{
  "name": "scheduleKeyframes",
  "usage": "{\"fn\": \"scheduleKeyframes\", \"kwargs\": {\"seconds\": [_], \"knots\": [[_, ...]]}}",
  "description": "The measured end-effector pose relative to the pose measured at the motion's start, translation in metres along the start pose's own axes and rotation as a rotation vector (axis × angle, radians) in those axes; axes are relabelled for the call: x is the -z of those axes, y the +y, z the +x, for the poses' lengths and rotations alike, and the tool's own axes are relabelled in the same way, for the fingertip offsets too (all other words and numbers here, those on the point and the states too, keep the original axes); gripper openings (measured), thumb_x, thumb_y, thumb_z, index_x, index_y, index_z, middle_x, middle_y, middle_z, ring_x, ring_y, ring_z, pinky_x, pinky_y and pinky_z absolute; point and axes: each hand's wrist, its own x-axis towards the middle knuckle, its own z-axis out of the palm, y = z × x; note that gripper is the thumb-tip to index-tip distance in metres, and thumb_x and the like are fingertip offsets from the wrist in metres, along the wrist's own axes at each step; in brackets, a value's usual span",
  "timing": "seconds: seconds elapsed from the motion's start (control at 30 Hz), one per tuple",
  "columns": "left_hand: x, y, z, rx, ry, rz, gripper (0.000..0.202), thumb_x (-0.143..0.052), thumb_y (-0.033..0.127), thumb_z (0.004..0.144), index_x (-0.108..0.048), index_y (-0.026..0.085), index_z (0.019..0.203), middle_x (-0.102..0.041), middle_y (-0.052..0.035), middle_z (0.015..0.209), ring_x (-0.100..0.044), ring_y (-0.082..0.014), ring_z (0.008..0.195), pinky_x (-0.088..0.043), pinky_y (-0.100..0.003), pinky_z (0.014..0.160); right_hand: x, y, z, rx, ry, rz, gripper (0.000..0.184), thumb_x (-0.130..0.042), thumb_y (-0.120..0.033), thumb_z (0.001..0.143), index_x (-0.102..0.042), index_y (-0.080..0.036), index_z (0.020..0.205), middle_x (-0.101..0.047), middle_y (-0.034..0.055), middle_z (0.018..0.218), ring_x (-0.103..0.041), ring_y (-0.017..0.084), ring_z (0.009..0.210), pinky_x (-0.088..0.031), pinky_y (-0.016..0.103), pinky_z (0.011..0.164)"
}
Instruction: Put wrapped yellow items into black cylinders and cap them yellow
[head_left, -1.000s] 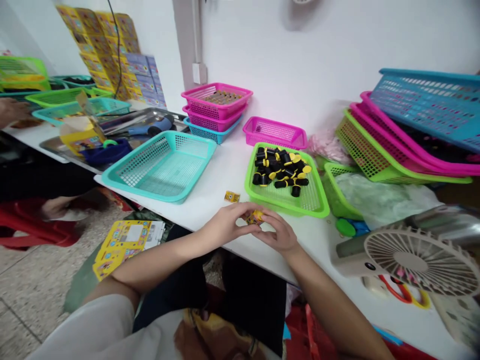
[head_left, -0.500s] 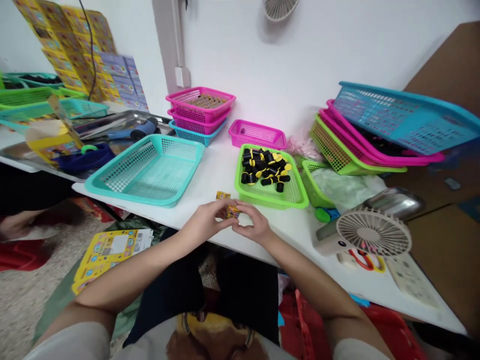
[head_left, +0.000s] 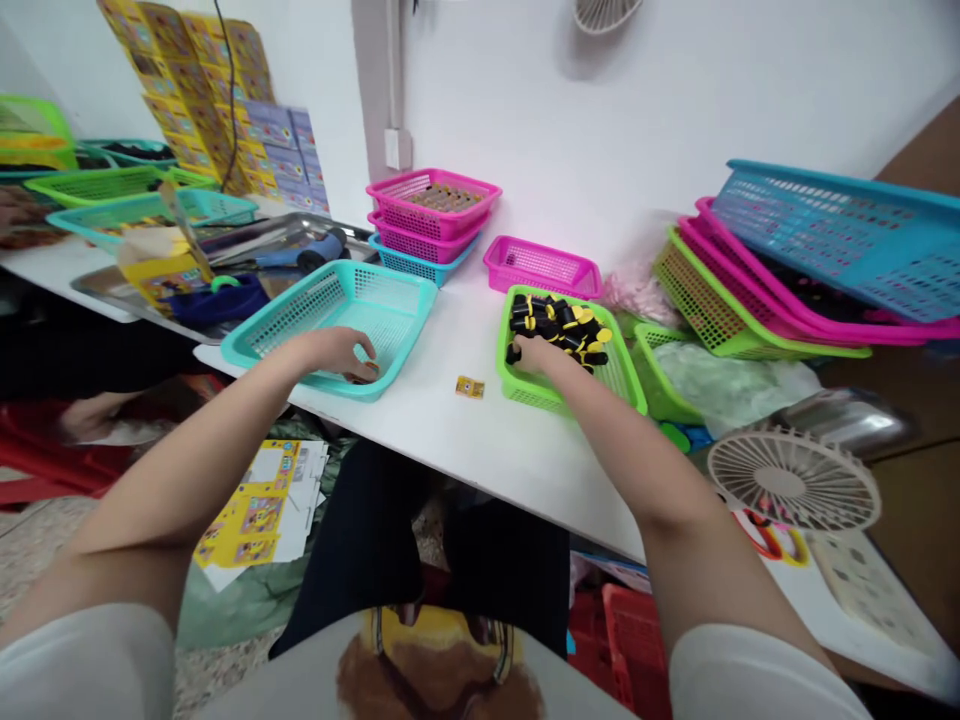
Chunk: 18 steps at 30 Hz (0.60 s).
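Observation:
My left hand [head_left: 335, 352] reaches into the teal basket [head_left: 300, 310] near its front rim, fingers curled over a small orange-yellow piece [head_left: 367, 372] at the basket's bottom. My right hand [head_left: 534, 352] is in the green basket [head_left: 570, 395], its fingers among the black and yellow cylinders [head_left: 559, 328]; whether it holds one is hidden. A small yellow sticker [head_left: 469, 386] lies on the white table [head_left: 465, 440] between the two baskets.
Stacked pink and blue baskets [head_left: 431, 215] and a pink basket [head_left: 541, 266] stand by the wall. Tilted baskets [head_left: 810, 270] lean at the right. A small fan [head_left: 795, 480] sits at the table's right. Yellow sheets [head_left: 262, 500] lie on the floor.
Both hands were together over the table's front edge on a small yellow piece. They have parted: the left moved into the teal basket, the right into the green basket.

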Motion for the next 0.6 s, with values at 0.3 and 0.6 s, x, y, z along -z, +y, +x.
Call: {"fn": "scheduleKeyframes", "kwargs": {"seconds": [0.3,0.6], "knots": [[-0.004,0.023,-0.001,-0.015,0.01,0.087,0.038,-0.071,0.028,0.09,-0.071,0.006,0.121,-0.068,0.0003,0.062,-0.061,-0.0157,0.057,-0.053,-0.029,0.074,-0.014,0.026,-0.002,0.002,0.022,0.029,0.034,-0.069,-0.036,0.097,-0.066,-0.017,0.125,-0.069,0.0093,0.126,-0.069,0.022,0.11,-0.061,0.043,0.095],[-0.096,0.115,0.004,-0.467,0.178,0.163,0.027,-0.063,0.029,0.098,-0.073,0.021,0.122,-0.079,-0.0071,0.099,-0.073,-0.0195,0.089,-0.053,-0.027,0.086,-0.026,0.046,-0.051,0.286,0.589,0.469,0.051,-0.056,-0.022,0.094,-0.049,-0.024,0.144,-0.061,0.0099,0.143,-0.061,0.022,0.131,-0.053,0.039,0.111]]}}
